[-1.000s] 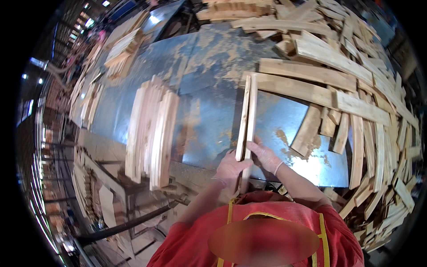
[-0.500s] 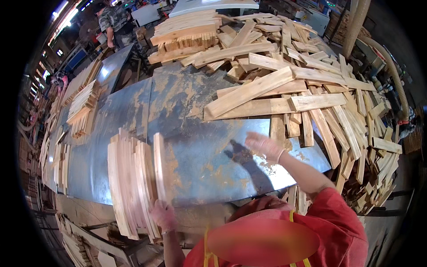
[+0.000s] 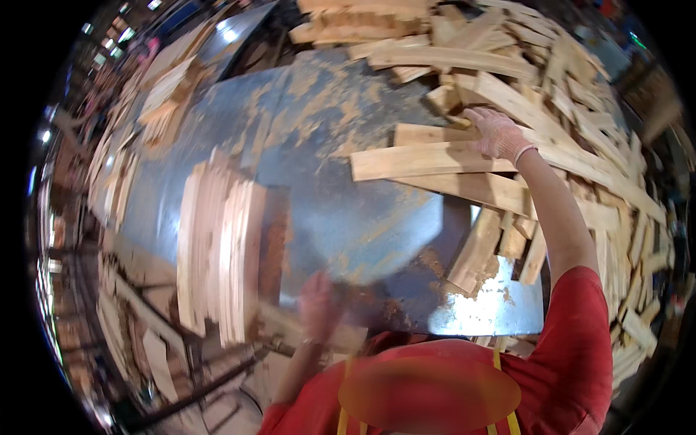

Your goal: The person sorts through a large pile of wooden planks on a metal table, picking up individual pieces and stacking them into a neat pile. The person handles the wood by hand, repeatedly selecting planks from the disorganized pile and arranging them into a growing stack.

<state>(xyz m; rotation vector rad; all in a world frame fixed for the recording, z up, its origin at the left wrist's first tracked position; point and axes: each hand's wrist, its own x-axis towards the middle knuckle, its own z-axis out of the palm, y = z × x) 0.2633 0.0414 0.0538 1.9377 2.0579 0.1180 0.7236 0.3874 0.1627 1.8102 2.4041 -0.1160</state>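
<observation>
- Right hand (image 3: 498, 135), pale glove: fingers partly spread and slightly bent, thumb apart from them and over the face of a long board (image 3: 417, 161). Hand appears to touch the board; cannot tell whether the fingers are closed round it.
- Left hand (image 3: 320, 299), also gloved: motion-blurred, near the front edge of the table, well apart from the long board. Nothing seen in it; spread of its fingers cannot be told.
- Long board: pale wood, roughly crosswise, its left end out over the table and its right part under the right hand.
- Around it: an upper board (image 3: 428, 134) partly showing along its far edge; a lower board (image 3: 478, 188) slanting out on the near side.
- Table (image 3: 326, 181): bluish metal sheet, patches of sawdust (image 3: 319, 90), bright glare at the near right.
- Left of the left hand: a stack of boards (image 3: 243, 254), side by side, ends toward the wearer.
- Right side: a loose pile (image 3: 612, 206) of planks at mixed angles.
- Farther left: a smaller stack (image 3: 172, 90).
- Wearer: red shirt (image 3: 573, 333), yellow straps (image 3: 498, 359).
</observation>
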